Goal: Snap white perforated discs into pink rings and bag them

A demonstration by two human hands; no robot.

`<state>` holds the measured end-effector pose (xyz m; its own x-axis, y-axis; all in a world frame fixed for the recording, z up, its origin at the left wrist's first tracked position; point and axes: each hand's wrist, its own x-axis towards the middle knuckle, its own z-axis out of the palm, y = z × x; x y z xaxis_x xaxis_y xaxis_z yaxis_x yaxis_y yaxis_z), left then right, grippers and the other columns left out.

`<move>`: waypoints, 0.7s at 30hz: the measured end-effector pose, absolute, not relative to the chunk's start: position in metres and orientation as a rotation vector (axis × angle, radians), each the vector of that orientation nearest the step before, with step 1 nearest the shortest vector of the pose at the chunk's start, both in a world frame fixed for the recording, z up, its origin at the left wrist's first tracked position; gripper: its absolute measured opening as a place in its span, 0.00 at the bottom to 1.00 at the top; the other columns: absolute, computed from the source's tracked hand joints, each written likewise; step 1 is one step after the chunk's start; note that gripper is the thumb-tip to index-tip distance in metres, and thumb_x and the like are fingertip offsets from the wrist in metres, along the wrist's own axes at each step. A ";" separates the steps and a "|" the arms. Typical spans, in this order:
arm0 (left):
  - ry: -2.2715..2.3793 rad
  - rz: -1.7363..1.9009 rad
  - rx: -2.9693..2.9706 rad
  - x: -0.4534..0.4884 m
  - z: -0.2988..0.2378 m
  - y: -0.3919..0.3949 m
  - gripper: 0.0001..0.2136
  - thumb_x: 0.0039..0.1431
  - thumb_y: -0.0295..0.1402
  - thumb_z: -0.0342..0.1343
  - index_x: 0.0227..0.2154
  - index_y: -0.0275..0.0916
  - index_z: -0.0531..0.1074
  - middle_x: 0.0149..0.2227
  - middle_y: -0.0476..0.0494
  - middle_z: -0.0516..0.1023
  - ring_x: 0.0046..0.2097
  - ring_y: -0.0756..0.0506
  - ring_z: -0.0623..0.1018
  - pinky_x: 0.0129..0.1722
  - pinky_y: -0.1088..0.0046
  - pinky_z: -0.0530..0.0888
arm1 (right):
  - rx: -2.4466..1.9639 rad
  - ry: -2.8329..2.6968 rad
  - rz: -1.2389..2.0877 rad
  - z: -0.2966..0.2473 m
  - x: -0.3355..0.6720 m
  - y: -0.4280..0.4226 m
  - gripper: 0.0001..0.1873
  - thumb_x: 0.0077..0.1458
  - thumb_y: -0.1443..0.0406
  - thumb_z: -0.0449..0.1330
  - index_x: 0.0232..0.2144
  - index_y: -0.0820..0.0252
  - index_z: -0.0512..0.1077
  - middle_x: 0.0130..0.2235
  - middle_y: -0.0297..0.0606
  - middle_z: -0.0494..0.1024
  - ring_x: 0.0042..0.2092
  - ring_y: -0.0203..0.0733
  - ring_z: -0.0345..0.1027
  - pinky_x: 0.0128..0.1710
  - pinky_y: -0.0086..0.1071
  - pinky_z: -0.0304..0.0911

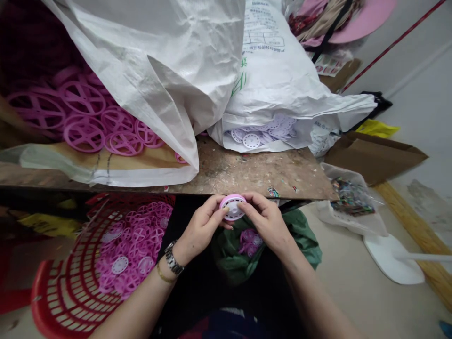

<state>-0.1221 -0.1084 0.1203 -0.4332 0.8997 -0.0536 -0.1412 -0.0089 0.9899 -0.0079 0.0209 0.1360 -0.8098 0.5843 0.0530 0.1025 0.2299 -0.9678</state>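
Observation:
Between my two hands is a small round plastic wheel [233, 207], a white slotted disc set against a pink ring. My left hand [201, 223] grips its left side, thumb on the white face and fingers behind. From the right, my right hand [266, 221] is closed on the same wheel, its thumb pressing near the centre. They are just in front of the table's edge. Below them a green bag [229, 256] holds several pink and white pieces. White slotted discs [252, 140] lie in the mouth of a white sack [282, 80] on the table.
Pink spoked rings [84, 134] spill from a large white sack [165, 61] at left. Below stands a red basket [52, 292] of pink rings with some white discs. A wooden tabletop [247, 174] runs across. At right are a clear bin [349, 223], a cardboard box [377, 157] and a white paddle [391, 263].

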 end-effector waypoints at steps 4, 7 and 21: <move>1.583 1.454 1.006 -0.121 0.123 -0.109 0.12 0.64 0.41 0.49 0.44 0.39 0.69 0.40 0.47 0.73 0.38 0.48 0.75 0.32 0.76 0.76 | -0.587 -2.106 1.589 0.136 -0.004 0.015 0.07 0.57 0.64 0.58 0.35 0.60 0.75 0.34 0.35 0.77 0.36 0.39 0.69 0.38 0.29 0.63; 1.799 1.399 1.149 -0.118 0.122 -0.109 0.13 0.66 0.40 0.46 0.36 0.37 0.70 0.31 0.49 0.71 0.32 0.51 0.72 0.31 0.78 0.70 | -0.567 -2.127 1.494 0.132 -0.003 0.009 0.06 0.58 0.65 0.58 0.32 0.59 0.74 0.31 0.33 0.76 0.34 0.37 0.68 0.36 0.28 0.62; 1.716 1.252 0.982 -0.124 0.124 -0.105 0.14 0.60 0.36 0.53 0.48 0.42 0.66 0.37 0.49 0.74 0.28 0.50 0.77 0.28 0.75 0.76 | -0.633 -1.986 1.756 0.116 -0.003 0.016 0.06 0.56 0.63 0.60 0.36 0.59 0.74 0.33 0.32 0.76 0.35 0.37 0.69 0.37 0.28 0.64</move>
